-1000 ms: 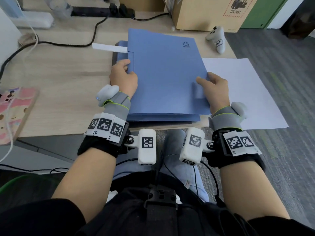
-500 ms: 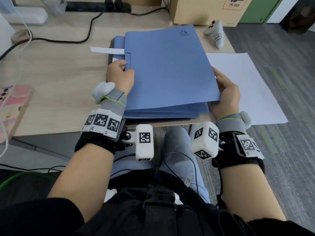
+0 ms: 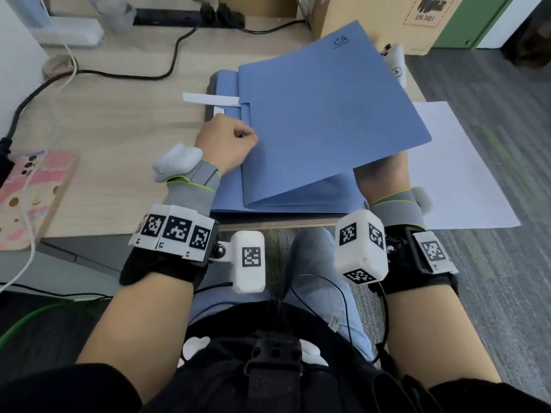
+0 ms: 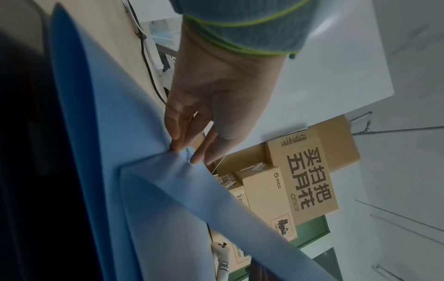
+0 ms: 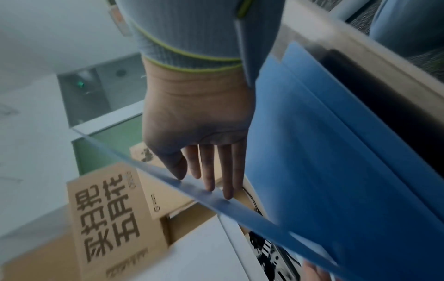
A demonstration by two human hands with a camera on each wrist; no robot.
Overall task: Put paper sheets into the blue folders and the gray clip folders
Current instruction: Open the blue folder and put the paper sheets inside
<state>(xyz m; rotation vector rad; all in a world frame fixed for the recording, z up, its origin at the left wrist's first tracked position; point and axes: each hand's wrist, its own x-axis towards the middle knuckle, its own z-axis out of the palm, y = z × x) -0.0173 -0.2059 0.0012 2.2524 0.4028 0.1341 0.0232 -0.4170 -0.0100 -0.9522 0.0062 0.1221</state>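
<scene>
A stack of blue folders lies at the desk's front edge on a dark gray clip folder. The top blue folder's cover is raised on its right side, hinged at the left. My right hand is under that cover, holding it up with straight fingers and the thumb at its edge; the head view shows only its back. At the folder's left edge by the tab, my left hand pinches the folder with curled fingers. A white paper sheet lies to the right, overhanging the desk.
A white paper slip pokes out left of the stack. A white controller and a cardboard box sit behind the folders. A black cable crosses the wooden desk; a pink phone lies far left.
My right hand slid from the folder's top to its right edge, went underneath and lifted the cover. My left hand stayed at the left edge.
</scene>
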